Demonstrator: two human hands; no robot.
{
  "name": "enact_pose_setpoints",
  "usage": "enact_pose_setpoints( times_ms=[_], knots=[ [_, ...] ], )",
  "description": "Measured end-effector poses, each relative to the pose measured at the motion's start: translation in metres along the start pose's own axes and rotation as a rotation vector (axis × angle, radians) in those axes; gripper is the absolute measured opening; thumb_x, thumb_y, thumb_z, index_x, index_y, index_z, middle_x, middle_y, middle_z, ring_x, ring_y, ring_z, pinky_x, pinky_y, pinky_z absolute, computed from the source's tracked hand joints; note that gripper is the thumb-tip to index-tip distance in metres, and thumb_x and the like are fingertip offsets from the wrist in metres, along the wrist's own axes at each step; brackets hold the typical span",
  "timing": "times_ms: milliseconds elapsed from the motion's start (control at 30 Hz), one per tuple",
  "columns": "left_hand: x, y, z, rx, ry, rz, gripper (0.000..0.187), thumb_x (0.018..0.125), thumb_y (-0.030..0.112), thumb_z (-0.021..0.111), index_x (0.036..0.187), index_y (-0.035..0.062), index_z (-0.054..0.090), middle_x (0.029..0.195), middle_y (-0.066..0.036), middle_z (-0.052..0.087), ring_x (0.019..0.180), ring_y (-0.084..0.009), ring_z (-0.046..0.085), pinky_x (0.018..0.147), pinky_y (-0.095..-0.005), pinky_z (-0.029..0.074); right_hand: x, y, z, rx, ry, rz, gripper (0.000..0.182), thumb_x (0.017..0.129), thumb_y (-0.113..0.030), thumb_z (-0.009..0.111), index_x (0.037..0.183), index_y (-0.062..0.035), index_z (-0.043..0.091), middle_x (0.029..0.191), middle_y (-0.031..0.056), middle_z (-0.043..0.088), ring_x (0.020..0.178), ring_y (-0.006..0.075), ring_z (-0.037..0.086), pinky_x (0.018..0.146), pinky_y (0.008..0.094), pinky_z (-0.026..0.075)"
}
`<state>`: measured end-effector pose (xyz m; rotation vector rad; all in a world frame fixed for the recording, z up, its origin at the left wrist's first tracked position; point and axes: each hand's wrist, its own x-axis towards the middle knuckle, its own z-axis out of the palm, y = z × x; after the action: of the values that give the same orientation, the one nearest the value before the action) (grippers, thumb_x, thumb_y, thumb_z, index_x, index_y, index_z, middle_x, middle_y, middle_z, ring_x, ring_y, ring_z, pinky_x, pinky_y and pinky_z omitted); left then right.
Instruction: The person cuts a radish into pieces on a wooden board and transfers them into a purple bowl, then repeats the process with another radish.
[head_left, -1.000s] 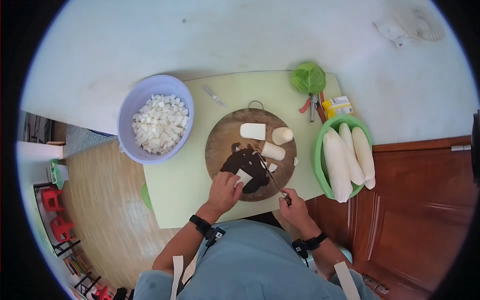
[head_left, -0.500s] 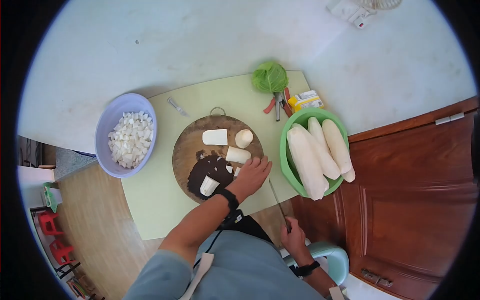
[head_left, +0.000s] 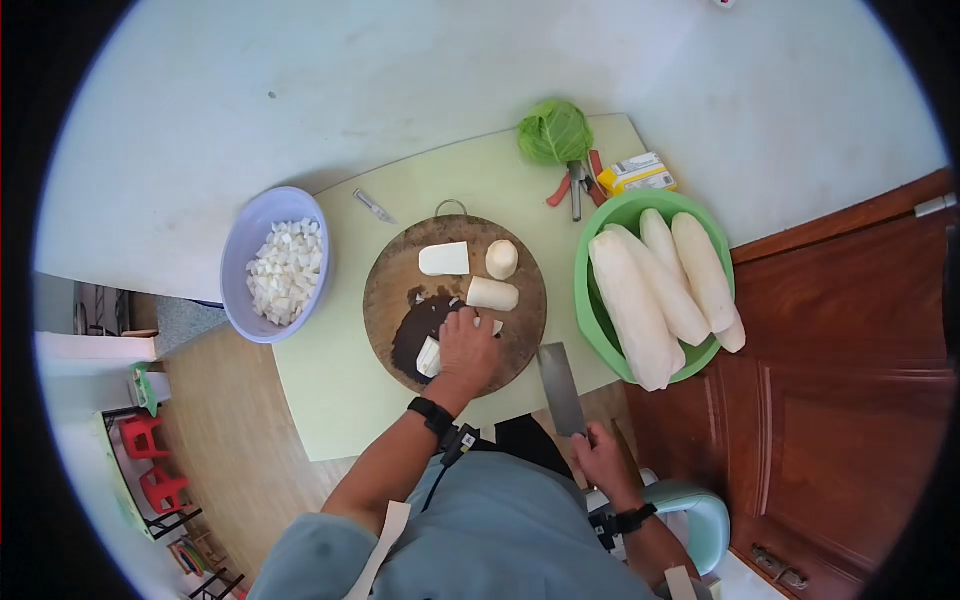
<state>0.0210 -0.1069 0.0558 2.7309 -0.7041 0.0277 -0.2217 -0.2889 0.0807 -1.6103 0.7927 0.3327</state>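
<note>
The left hand (head_left: 468,347) rests palm down on the round wooden cutting board (head_left: 395,280), fingers spread flat over small white radish pieces (head_left: 431,356) lying on a dark wet patch (head_left: 420,330) at the near side of the board; the hand covers the pieces rather than gripping them. The right hand (head_left: 603,456) is held off the table at the near right, fingers closed around the handle of a cleaver (head_left: 560,388), whose broad blade points away from the person and lies over the near edge of the pale green table (head_left: 340,380), just right of the board and apart from it. Three larger radish chunks sit on the far half of the board: a flat rectangular slab (head_left: 444,259), a round end piece (head_left: 502,259) to its right, and a short cylinder (head_left: 493,294) nearer, just beyond the left hand's fingertips. Left of the board stands a lavender bowl (head_left: 240,270) filled with diced white cubes (head_left: 286,271). Right of the board, a green basin (head_left: 600,330) holds several whole peeled radishes (head_left: 632,308). At the far edge of the table lie a small knife (head_left: 374,207), a green cabbage (head_left: 555,132), red-handled pliers (head_left: 573,186) and a yellow box (head_left: 637,174). Both wrists carry black bands.
</note>
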Motion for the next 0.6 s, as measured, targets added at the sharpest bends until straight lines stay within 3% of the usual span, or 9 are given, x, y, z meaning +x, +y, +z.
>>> enact_pose_setpoints(
  times_ms=[33,100,300,500,600],
  knots=[
    [-0.002,-0.006,0.0,0.007,-0.002,0.0,0.013,0.079,0.012,0.065,0.092,0.007,0.065,0.1,-0.012,0.055,0.096,-0.0309,0.054,0.079,-0.043,0.045,0.005,-0.009,0.002,0.129,-0.057,0.115,0.018,0.098,-0.015,0.058,0.11,-0.0016,0.057,0.075,0.0063,0.061,0.065,0.014,0.061,0.056,0.0309,0.051],
    [-0.001,-0.015,0.005,-0.001,-0.129,-0.061,0.023,0.081,0.011,0.063,0.104,0.0057,0.063,0.105,-0.014,0.054,0.1,-0.033,0.055,0.082,-0.0445,0.046,0.026,-0.002,0.003,0.169,-0.146,0.114,0.014,0.099,-0.015,0.055,0.106,-0.003,0.055,0.071,0.0055,0.06,0.058,0.0135,0.06,0.05,0.0293,0.05],
    [0.0,-0.016,0.019,-0.086,-0.15,-0.094,0.042,0.083,0.009,0.064,0.124,0.0023,0.057,0.107,-0.016,0.054,0.102,-0.0362,0.055,0.086,-0.0473,0.047,0.065,-0.01,0.016,0.299,-0.32,0.144,0.012,0.099,-0.016,0.053,0.099,-0.0037,0.053,0.067,0.0068,0.059,0.05,0.0165,0.057,0.047,0.0308,0.048],
    [-0.002,-0.016,0.027,-0.343,-0.119,-0.067,0.036,0.081,0.006,0.072,0.115,0.0008,0.061,0.105,-0.018,0.053,0.099,-0.0371,0.056,0.088,-0.0462,0.048,0.081,-0.005,0.036,0.368,-0.359,0.189,0.011,0.099,-0.016,0.053,0.099,-0.0045,0.054,0.066,0.0066,0.059,0.049,0.0161,0.057,0.045,0.0309,0.048],
    [-0.007,-0.014,0.028,-0.391,-0.059,-0.079,0.024,0.083,0.004,0.068,0.106,-0.0001,0.063,0.104,-0.019,0.053,0.099,-0.0388,0.055,0.087,-0.0457,0.048,0.084,-0.009,0.041,0.362,-0.364,0.169,0.011,0.099,-0.016,0.053,0.098,-0.0046,0.054,0.066,0.0063,0.058,0.048,0.0159,0.056,0.044,0.0306,0.048]
  ],
)
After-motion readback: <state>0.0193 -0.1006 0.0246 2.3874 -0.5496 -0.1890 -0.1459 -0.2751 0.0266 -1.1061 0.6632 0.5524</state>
